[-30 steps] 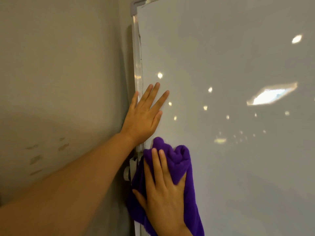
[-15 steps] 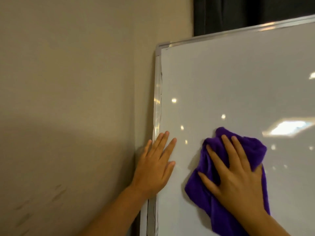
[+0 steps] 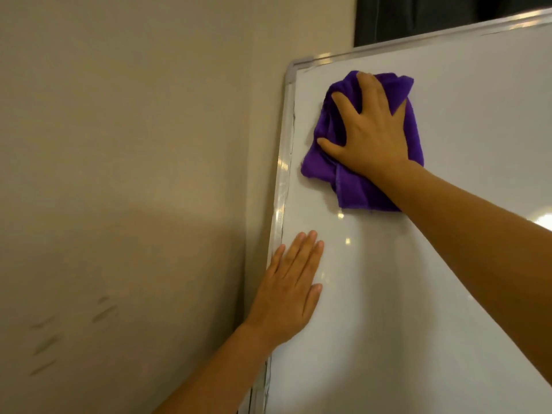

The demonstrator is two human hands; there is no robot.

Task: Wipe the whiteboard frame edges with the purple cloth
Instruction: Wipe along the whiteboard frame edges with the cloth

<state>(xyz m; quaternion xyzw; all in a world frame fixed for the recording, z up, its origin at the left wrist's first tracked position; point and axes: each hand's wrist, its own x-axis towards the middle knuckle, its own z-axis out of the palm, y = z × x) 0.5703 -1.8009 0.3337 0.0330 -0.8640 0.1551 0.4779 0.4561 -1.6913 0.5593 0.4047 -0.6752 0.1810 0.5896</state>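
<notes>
The glossy whiteboard (image 3: 418, 279) leans beside a scuffed beige wall (image 3: 119, 174). The right hand (image 3: 370, 130), fingers spread, presses the purple cloth (image 3: 352, 186) near the frame (image 3: 283, 174) corner. The left hand (image 3: 286, 291) lies flat, fingers together.

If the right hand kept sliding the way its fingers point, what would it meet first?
Probably the top frame edge: the right hand presses the purple cloth just below it, fingers aimed up.

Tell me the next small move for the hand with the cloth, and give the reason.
Probably slide the right hand and the purple cloth up and left onto the frame at the top corner. The cloth lies flat on the white board face, just inside the frame, not on the edge itself. The left hand is pressed flat on the board lower down.
</notes>
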